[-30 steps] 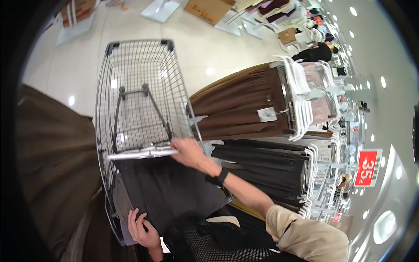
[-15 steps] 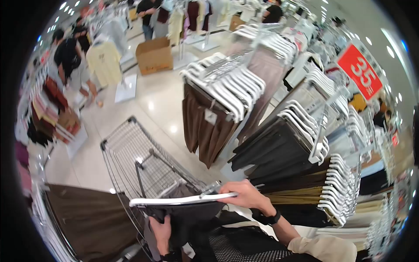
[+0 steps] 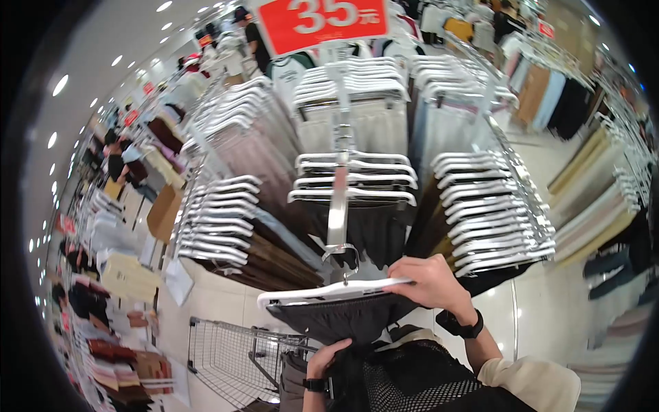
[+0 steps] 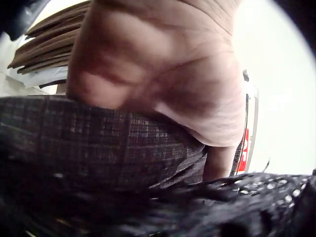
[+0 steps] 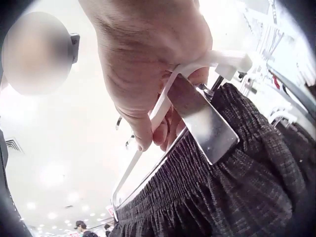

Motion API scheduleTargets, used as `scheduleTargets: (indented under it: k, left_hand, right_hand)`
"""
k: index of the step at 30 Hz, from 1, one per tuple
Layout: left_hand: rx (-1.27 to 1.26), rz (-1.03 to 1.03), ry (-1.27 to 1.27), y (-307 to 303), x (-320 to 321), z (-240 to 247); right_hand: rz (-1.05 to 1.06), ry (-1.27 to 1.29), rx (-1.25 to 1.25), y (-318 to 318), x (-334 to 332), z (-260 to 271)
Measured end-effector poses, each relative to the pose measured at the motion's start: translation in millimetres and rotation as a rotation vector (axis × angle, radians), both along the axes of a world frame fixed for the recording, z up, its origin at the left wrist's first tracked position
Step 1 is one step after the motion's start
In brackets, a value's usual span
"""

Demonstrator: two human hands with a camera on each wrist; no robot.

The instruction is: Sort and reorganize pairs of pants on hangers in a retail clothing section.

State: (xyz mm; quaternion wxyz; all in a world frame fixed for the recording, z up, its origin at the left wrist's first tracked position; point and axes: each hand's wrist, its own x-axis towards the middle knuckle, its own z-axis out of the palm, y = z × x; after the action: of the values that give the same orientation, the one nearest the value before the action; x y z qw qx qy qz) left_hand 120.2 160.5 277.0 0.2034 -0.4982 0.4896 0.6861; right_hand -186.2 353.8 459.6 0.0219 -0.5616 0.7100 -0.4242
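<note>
My right hand [image 3: 432, 281] grips one end of a white clip hanger [image 3: 322, 294], with the thumb and fingers round its bar in the right wrist view. Dark trousers [image 3: 329, 316] hang from it. Close up, they show a faint check, a gathered elastic waist [image 5: 182, 197] and a metal clip [image 5: 205, 123]. The hanger's hook stands near the front end of a metal display rail [image 3: 338, 213]. Lower down, my left hand [image 3: 324, 358] touches the trousers; in the left wrist view its palm [image 4: 163, 74] faces the cloth, which hides most of its fingers.
A wire shopping cart [image 3: 226, 350] with dark garments stands at lower left. White hangers [image 3: 220, 220] with brown trousers fill the left rail, more hangers [image 3: 487, 213] the right one. A red price sign [image 3: 322, 24] tops the rack. Other clothes racks and people are farther off.
The view has swung from the cart to the front of the rack. My right hand has brought the hanger with the trousers from over the cart to the rail end. The left hand stays by the trousers.
</note>
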Motion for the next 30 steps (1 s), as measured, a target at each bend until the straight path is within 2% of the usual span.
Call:
scheduleTargets:
  k: [2, 5, 8, 9, 10, 14, 15, 18, 23, 26, 30]
  left_hand:
    - [0.044, -0.072, 0.016, -1, -18, -29]
    - [-0.003, -0.177, 0.130, 2, -37, -37]
    - [-0.167, -0.338, 0.233, 9, -49, -27]
    - [-0.167, -0.434, 0.182, 9, -59, -12]
    - [-0.166, -0.370, 0.173, 7, -54, -36]
    - [-0.317, -0.504, 0.359, -12, -23, -104]
    - [-0.367, -0.542, 0.394, -15, -18, -105]
    - [-0.376, -0.305, 0.372, -17, 6, -99]
    - [-0.395, -0.256, 0.324, -4, 15, -75]
    - [-0.458, -0.225, 0.444, 4, 13, -63]
    - [-0.485, -0.110, 0.479, 7, 8, -51]
  right_hand:
    - [-0.076, 0.010, -0.026, 19, -16, -2]
    - [-0.157, -0.023, -0.060, 39, -33, -6]
    - [-0.188, -0.088, -0.074, 47, -44, -2]
    - [-0.191, -0.075, -0.081, 48, -50, -4]
    - [-0.193, -0.063, -0.089, 48, -54, -6]
    - [-0.148, -0.049, -0.076, 35, -67, -13]
    - [-0.142, -0.035, -0.067, 31, -68, -14]
    - [-0.113, 0.014, -0.033, 10, -67, -20]
    - [-0.132, 0.068, 0.012, -23, -85, -45]
    - [-0.165, 0.049, -0.020, -47, -103, -50]
    - [-0.211, 0.067, -0.015, -80, -115, -44]
